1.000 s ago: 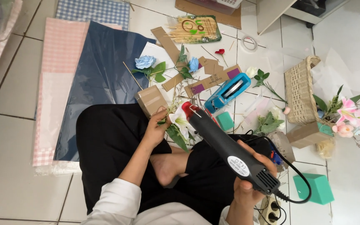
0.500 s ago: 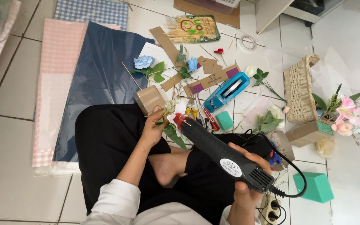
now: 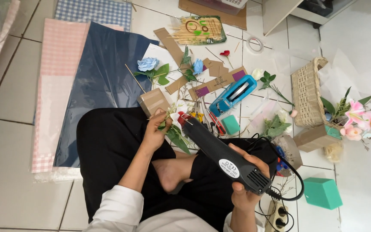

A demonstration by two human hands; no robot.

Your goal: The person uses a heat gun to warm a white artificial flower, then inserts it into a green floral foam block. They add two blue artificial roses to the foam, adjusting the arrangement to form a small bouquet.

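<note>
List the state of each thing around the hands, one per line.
left hand: pinching the white flower stem
white flower stem: held, bloom at the nozzle
right hand: gripping the heat gun
heat gun: held, nozzle aimed at the flower, cord attached
tape dispenser: lying on the floor
wicker basket: tipped on its side
blue rose: lying on the floor

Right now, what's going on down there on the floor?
A person sits cross-legged on the tiles. The left hand holds a white flower stem with green leaves, and the right hand points a black heat gun at it, nozzle right against the bloom. Blue flowers, cardboard strips, a tape dispenser and a wicker basket lie around.
</note>
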